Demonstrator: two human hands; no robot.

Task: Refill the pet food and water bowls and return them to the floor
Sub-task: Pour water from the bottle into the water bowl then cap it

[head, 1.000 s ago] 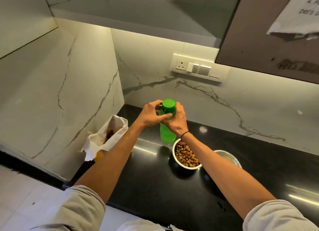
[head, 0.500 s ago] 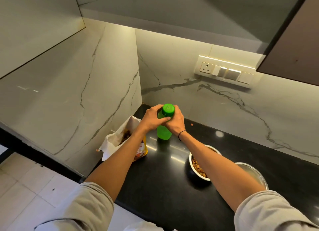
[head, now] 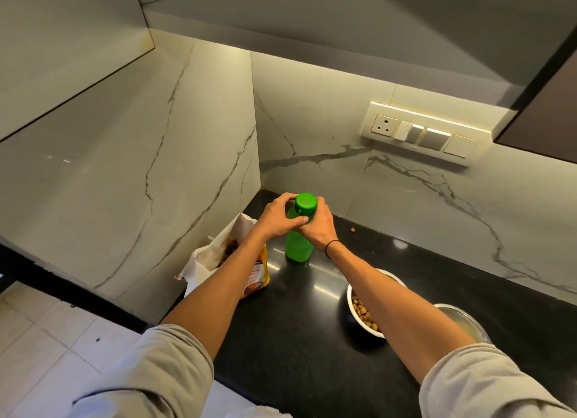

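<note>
I judge I'm on the water step: my left hand [head: 278, 219] and right hand [head: 318, 227] are both wrapped around the neck of the green bottle [head: 298, 243], which stands upright on the black counter [head: 296, 339] with its cap [head: 306, 203] on. Next the cap has to come off, then the bottle must tip over the steel bowl [head: 465, 321] at far right (possibly empty, my arm hides much of it). The kibble bowl [head: 363, 313] sits filled, beside it; the food bag [head: 224, 261] stands open left of the bottle
</note>
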